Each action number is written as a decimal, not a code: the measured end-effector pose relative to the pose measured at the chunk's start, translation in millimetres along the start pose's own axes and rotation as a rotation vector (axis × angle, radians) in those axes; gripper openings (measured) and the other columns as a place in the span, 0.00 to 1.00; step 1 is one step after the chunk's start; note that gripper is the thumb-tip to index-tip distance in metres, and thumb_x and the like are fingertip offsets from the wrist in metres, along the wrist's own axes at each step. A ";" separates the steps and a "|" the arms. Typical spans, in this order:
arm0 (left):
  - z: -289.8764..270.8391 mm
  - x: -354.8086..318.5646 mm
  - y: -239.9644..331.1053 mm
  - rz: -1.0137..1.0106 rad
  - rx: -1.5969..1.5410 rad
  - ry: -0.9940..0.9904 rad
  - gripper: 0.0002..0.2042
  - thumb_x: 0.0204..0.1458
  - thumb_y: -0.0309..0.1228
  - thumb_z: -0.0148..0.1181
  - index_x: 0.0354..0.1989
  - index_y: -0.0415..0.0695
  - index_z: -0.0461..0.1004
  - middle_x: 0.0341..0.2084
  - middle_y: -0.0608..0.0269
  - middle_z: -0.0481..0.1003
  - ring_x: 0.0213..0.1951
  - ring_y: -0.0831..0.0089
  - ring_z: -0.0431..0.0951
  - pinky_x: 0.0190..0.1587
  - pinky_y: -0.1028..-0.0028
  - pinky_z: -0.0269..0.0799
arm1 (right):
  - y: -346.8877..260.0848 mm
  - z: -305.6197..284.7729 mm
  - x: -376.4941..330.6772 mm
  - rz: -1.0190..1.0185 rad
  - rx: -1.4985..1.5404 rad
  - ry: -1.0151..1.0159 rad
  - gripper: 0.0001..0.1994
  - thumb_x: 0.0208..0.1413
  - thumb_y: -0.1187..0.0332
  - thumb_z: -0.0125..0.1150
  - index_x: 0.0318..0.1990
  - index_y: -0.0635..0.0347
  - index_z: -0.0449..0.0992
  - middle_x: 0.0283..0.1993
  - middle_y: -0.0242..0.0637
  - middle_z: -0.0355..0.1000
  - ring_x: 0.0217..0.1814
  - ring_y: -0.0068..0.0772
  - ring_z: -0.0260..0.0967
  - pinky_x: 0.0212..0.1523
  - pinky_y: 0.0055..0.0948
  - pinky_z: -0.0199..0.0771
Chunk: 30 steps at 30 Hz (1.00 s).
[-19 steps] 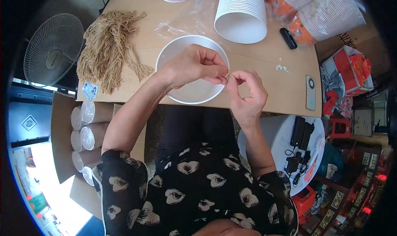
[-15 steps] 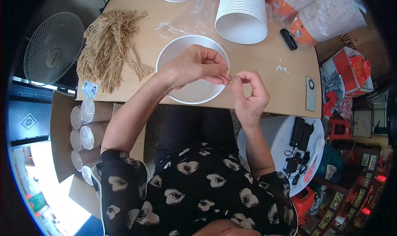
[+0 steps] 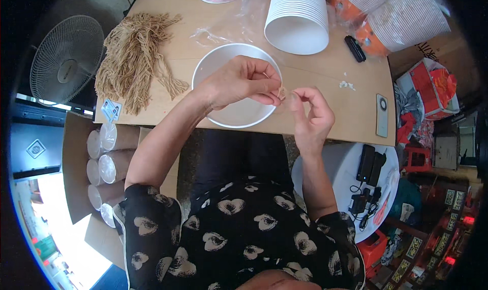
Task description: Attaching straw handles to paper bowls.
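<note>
A thin beige strand (image 3: 282, 92), like cord, sits pinched in the fingers of my left hand (image 3: 241, 84). That hand is over a white paper bucket (image 3: 239, 118), which opens upward at the table's front edge. To the right of the bucket's rim, my right hand (image 3: 311, 120) has its thumb and index fingertip pressed together, close to the strand. Whatever lies between those fingertips is too small to make out. A big bundle of similar beige cords (image 3: 134, 61) lies on the left of the table.
Stacked white buckets (image 3: 297, 21) lie on their side at the back, beside bagged stacks (image 3: 406, 21). A black clip-like object (image 3: 355, 48), white scraps (image 3: 347, 85) and a phone (image 3: 382, 115) are on the right. A fan (image 3: 66, 69) and a carton of wrapped cups (image 3: 114, 165) stand left.
My right hand has shifted slightly right, widening the small gap between the two hands' fingertips. My left hand has stayed nearly still over the bucket.
</note>
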State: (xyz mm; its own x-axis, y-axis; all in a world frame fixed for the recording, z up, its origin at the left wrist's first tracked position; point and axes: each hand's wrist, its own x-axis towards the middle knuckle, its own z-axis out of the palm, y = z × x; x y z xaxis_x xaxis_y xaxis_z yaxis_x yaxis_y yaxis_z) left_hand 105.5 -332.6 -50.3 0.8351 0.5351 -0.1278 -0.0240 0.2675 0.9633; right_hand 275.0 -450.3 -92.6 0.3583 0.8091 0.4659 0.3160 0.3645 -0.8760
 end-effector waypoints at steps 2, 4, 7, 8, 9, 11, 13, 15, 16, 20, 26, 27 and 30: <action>0.6 -0.5 2.1 -0.003 0.009 0.005 0.06 0.60 0.25 0.59 0.40 0.34 0.76 0.33 0.57 0.80 0.38 0.71 0.84 0.45 0.77 0.82 | 3.1 -3.4 1.6 0.035 -0.005 0.013 0.07 0.57 0.73 0.65 0.41 0.65 0.77 0.38 0.34 0.76 0.39 0.24 0.70 0.46 0.26 0.70; 0.6 0.2 2.0 -0.007 0.018 0.005 0.06 0.61 0.26 0.59 0.40 0.34 0.76 0.33 0.57 0.80 0.38 0.71 0.84 0.44 0.77 0.82 | 2.6 -5.9 5.7 0.070 -0.011 0.030 0.09 0.59 0.72 0.65 0.44 0.65 0.78 0.41 0.34 0.77 0.40 0.23 0.70 0.47 0.26 0.70; -1.0 -0.2 0.5 0.011 0.068 -0.037 0.07 0.62 0.30 0.59 0.43 0.40 0.76 0.35 0.62 0.81 0.38 0.76 0.83 0.42 0.79 0.80 | -1.9 -8.4 14.1 0.150 0.104 -0.125 0.13 0.59 0.69 0.66 0.48 0.64 0.77 0.46 0.36 0.76 0.42 0.24 0.71 0.47 0.27 0.70; -0.5 -0.4 2.0 0.001 0.088 -0.037 0.08 0.62 0.30 0.59 0.44 0.40 0.76 0.35 0.62 0.81 0.38 0.76 0.83 0.42 0.79 0.80 | -0.9 -10.1 15.6 0.132 0.099 -0.184 0.12 0.58 0.69 0.67 0.48 0.64 0.78 0.47 0.37 0.76 0.43 0.24 0.71 0.48 0.27 0.70; 0.2 -0.6 3.4 -0.010 0.107 -0.036 0.08 0.63 0.31 0.59 0.44 0.40 0.76 0.35 0.63 0.81 0.38 0.77 0.83 0.42 0.79 0.80 | -0.2 -11.1 16.6 0.114 0.094 -0.244 0.12 0.57 0.69 0.67 0.47 0.63 0.79 0.48 0.37 0.75 0.43 0.25 0.72 0.48 0.28 0.70; 1.5 -0.2 5.2 -0.023 0.132 -0.041 0.09 0.63 0.31 0.59 0.45 0.40 0.75 0.35 0.63 0.81 0.37 0.77 0.83 0.41 0.79 0.80 | 1.0 -10.9 17.3 0.051 0.076 -0.229 0.11 0.57 0.70 0.68 0.45 0.63 0.80 0.47 0.37 0.76 0.44 0.25 0.72 0.48 0.27 0.71; 4.3 -0.5 9.6 -0.037 0.156 -0.047 0.09 0.63 0.31 0.59 0.46 0.40 0.75 0.35 0.63 0.81 0.37 0.77 0.83 0.41 0.79 0.80 | 2.6 -11.1 16.8 -0.012 0.057 -0.213 0.09 0.57 0.70 0.68 0.43 0.63 0.81 0.46 0.37 0.76 0.44 0.25 0.72 0.48 0.27 0.71; 8.6 -3.3 17.0 -0.065 0.147 -0.038 0.10 0.62 0.29 0.60 0.48 0.38 0.74 0.36 0.62 0.80 0.37 0.77 0.82 0.42 0.79 0.79 | 4.8 -11.1 16.0 0.050 0.141 -0.179 0.06 0.56 0.71 0.68 0.39 0.63 0.81 0.42 0.36 0.76 0.44 0.24 0.72 0.47 0.25 0.72; 8.7 -3.2 16.1 -0.066 0.149 -0.038 0.10 0.62 0.29 0.60 0.48 0.38 0.74 0.36 0.62 0.80 0.37 0.77 0.82 0.42 0.79 0.79 | 5.2 -11.7 15.9 0.049 0.143 -0.178 0.06 0.56 0.71 0.68 0.39 0.63 0.81 0.42 0.36 0.76 0.44 0.24 0.72 0.47 0.25 0.72; 9.7 -4.4 9.9 0.025 0.274 -0.118 0.12 0.60 0.25 0.61 0.51 0.37 0.71 0.35 0.59 0.80 0.37 0.77 0.80 0.43 0.78 0.77 | -1.8 -12.6 12.8 0.211 0.329 -0.198 0.05 0.58 0.74 0.65 0.38 0.67 0.78 0.40 0.36 0.76 0.41 0.23 0.72 0.44 0.24 0.72; 19.3 -10.7 -0.2 0.074 0.256 0.017 0.09 0.57 0.21 0.60 0.45 0.32 0.73 0.33 0.56 0.80 0.34 0.79 0.80 0.41 0.79 0.77 | 8.1 -20.3 9.9 0.473 0.632 -0.209 0.07 0.59 0.72 0.63 0.40 0.67 0.77 0.38 0.34 0.76 0.34 0.21 0.69 0.39 0.21 0.69; 22.1 -12.3 -0.7 0.102 0.271 0.032 0.09 0.58 0.21 0.60 0.44 0.31 0.73 0.32 0.56 0.80 0.34 0.79 0.80 0.40 0.78 0.78 | 7.3 -20.7 9.3 0.506 0.665 -0.229 0.07 0.59 0.71 0.63 0.40 0.66 0.78 0.38 0.33 0.76 0.33 0.20 0.68 0.38 0.21 0.68; 35.3 -19.7 6.8 0.067 0.323 0.120 0.10 0.60 0.25 0.60 0.46 0.34 0.72 0.32 0.62 0.79 0.35 0.81 0.79 0.38 0.79 0.77 | 3.6 -19.0 6.3 0.464 0.619 -0.191 0.07 0.60 0.71 0.63 0.41 0.66 0.78 0.39 0.33 0.76 0.34 0.19 0.68 0.38 0.21 0.68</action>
State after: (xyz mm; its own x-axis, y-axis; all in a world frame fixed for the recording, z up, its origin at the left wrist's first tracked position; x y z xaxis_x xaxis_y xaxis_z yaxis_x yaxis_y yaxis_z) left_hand 108.2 -369.6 -32.8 0.7664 0.6385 -0.0698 0.1144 -0.0288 0.9930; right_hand 295.0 -452.7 -90.4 0.1594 0.9856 0.0562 -0.3941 0.1157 -0.9118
